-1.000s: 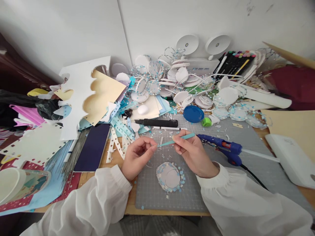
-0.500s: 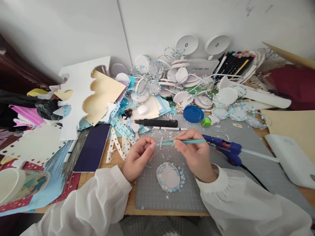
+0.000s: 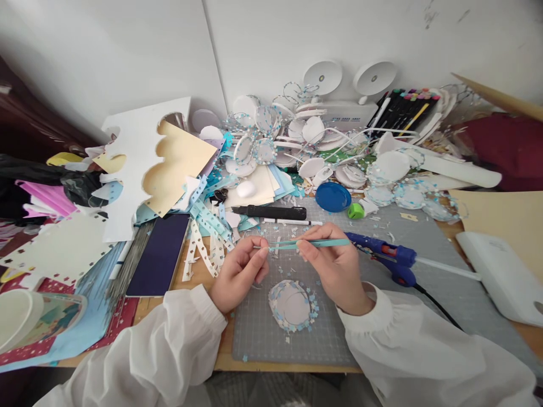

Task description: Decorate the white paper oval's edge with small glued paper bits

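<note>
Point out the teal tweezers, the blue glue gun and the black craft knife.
Teal tweezers (image 3: 331, 243), head view: on the rear half.
Blue glue gun (image 3: 377, 246), head view: on the body.
Black craft knife (image 3: 280, 212), head view: on the handle.

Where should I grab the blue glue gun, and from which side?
Likely by its handle, coming from your near right: the glue gun lies on the gray mat with handle and cord toward you, nozzle pointing left toward your right hand, and a pale stick jutting from its back. That hand holds tweezers.
</note>
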Demonstrator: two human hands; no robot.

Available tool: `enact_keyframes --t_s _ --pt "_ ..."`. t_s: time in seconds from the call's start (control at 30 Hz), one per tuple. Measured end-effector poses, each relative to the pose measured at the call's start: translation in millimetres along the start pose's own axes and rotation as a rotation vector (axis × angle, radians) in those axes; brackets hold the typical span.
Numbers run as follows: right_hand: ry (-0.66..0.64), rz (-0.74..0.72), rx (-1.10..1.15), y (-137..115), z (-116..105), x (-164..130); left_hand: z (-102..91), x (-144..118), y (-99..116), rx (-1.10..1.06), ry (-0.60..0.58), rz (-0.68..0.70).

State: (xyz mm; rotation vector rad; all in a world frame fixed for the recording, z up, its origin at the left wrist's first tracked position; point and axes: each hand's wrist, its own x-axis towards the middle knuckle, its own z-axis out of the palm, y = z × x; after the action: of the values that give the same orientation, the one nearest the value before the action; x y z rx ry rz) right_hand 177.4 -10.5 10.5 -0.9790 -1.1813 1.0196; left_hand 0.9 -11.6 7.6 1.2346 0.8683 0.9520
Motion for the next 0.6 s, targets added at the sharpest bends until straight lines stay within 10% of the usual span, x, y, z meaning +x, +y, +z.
enact_keyframes --t_s 0.6 --pt "-0.015 0.140 0.056 3.4 -4.5 -1.0 -0.1 0.9 0.4 0.006 0.046 0.000"
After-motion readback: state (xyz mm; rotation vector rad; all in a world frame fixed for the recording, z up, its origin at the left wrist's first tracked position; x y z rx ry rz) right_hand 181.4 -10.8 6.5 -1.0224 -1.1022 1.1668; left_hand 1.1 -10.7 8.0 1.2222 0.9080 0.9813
